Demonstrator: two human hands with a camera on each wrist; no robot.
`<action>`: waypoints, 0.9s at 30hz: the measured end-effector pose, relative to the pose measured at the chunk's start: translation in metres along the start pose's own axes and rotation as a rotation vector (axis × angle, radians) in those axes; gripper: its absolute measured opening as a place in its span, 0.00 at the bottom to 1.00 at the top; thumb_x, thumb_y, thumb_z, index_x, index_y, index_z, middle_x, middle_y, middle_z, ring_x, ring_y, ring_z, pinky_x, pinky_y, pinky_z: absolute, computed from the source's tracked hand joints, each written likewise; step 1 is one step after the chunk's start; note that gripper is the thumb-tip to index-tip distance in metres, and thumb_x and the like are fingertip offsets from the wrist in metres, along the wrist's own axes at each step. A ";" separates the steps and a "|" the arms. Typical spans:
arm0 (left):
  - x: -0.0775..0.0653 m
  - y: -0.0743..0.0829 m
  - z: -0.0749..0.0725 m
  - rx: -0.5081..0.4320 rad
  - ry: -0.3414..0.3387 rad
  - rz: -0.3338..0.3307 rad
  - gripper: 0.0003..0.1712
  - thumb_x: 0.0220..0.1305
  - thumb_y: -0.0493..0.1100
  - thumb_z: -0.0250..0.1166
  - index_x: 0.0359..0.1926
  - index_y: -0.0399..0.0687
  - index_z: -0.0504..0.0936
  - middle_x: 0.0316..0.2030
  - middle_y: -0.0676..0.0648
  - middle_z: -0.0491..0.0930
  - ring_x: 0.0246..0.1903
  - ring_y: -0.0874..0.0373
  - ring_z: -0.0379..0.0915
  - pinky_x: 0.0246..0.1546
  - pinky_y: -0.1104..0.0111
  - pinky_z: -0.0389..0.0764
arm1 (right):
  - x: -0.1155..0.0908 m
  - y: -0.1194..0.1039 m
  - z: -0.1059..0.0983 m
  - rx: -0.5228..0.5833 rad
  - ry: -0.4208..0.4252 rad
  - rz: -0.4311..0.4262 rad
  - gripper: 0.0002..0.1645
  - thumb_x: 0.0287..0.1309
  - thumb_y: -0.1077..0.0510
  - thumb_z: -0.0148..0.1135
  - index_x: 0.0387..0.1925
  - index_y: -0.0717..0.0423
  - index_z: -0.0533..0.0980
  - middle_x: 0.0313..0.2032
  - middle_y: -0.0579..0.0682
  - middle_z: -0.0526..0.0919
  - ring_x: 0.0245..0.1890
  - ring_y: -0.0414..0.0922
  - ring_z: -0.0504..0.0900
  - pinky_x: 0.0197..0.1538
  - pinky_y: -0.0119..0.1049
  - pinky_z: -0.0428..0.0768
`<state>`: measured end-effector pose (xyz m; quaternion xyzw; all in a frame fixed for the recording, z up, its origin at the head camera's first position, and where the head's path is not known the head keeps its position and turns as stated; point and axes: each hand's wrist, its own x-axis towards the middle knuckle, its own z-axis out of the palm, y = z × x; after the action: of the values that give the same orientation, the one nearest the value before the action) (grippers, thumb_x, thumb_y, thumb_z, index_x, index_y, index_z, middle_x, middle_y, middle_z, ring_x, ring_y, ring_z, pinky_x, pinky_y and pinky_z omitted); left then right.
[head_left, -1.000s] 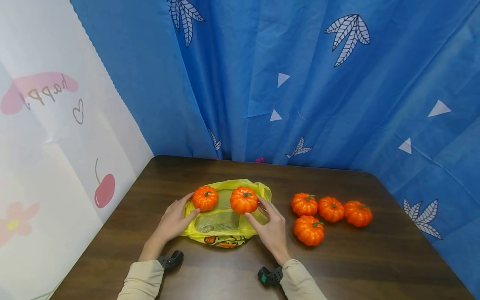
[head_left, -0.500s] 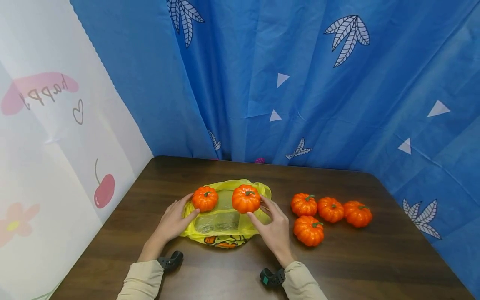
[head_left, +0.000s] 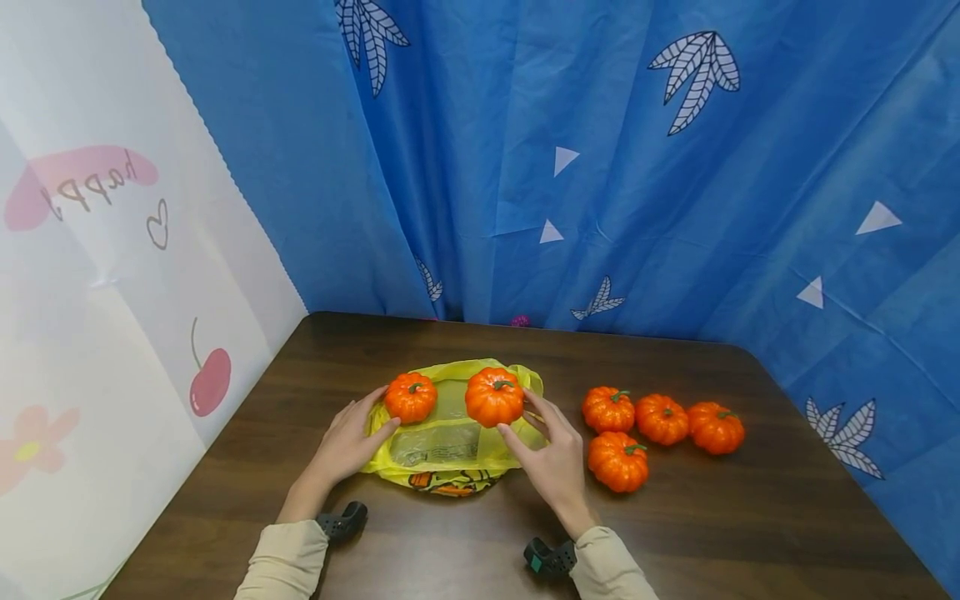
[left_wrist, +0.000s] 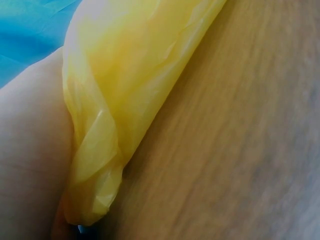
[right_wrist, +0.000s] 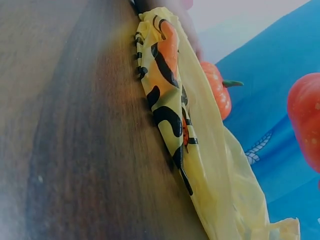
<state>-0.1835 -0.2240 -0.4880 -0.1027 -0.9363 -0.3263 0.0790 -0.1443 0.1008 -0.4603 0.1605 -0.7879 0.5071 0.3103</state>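
In the head view my left hand (head_left: pixel 344 447) has its thumb and fingers around a small orange pumpkin (head_left: pixel 410 397) at the left side of a yellow plastic bag (head_left: pixel 386 461). My right hand (head_left: pixel 553 464) holds a second orange pumpkin (head_left: pixel 494 397) above the bag's right part, thumb at its near side. The bag lies spread with its mouth wide. In the left wrist view, yellow plastic (left_wrist: pixel 130 75) covers much of the picture beside a blurred hand. The right wrist view shows the bag's printed side (right_wrist: pixel 167 112), one pumpkin (right_wrist: pixel 216 90) behind it and another pumpkin (right_wrist: pixel 306 120) at the right edge.
Right of the bag, a group of several pumpkins (head_left: pixel 662 419) sits on the dark wooden table (head_left: pixel 450 558). A blue curtain (head_left: pixel 480 167) hangs behind the table, and a white printed sheet (head_left: pixel 97 275) borders it on the left.
My right hand has shifted slightly to the right and upward in the head view, carrying its pumpkin along. The left hand, its pumpkin and the bag have stayed put.
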 end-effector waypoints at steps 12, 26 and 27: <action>0.000 0.002 -0.002 -0.007 -0.010 0.001 0.44 0.75 0.63 0.58 0.79 0.42 0.58 0.76 0.35 0.63 0.76 0.34 0.55 0.76 0.36 0.48 | -0.001 0.000 -0.013 0.023 0.008 0.000 0.37 0.52 0.53 0.81 0.64 0.52 0.79 0.57 0.50 0.85 0.52 0.46 0.88 0.53 0.28 0.83; 0.000 0.001 -0.002 -0.011 -0.011 -0.003 0.45 0.74 0.64 0.58 0.79 0.42 0.59 0.76 0.36 0.63 0.76 0.34 0.55 0.76 0.36 0.48 | -0.003 -0.006 -0.032 0.003 0.022 0.068 0.38 0.47 0.64 0.83 0.62 0.55 0.79 0.56 0.52 0.86 0.51 0.49 0.89 0.54 0.23 0.80; -0.001 0.001 -0.002 -0.012 -0.011 -0.004 0.45 0.74 0.64 0.58 0.79 0.42 0.59 0.76 0.36 0.63 0.76 0.34 0.55 0.76 0.36 0.48 | -0.003 -0.007 -0.033 -0.003 0.023 0.066 0.38 0.47 0.64 0.83 0.62 0.55 0.79 0.57 0.51 0.86 0.51 0.48 0.89 0.54 0.23 0.80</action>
<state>-0.1824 -0.2250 -0.4864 -0.1028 -0.9350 -0.3315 0.0727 -0.1272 0.1275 -0.4482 0.1282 -0.7900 0.5176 0.3025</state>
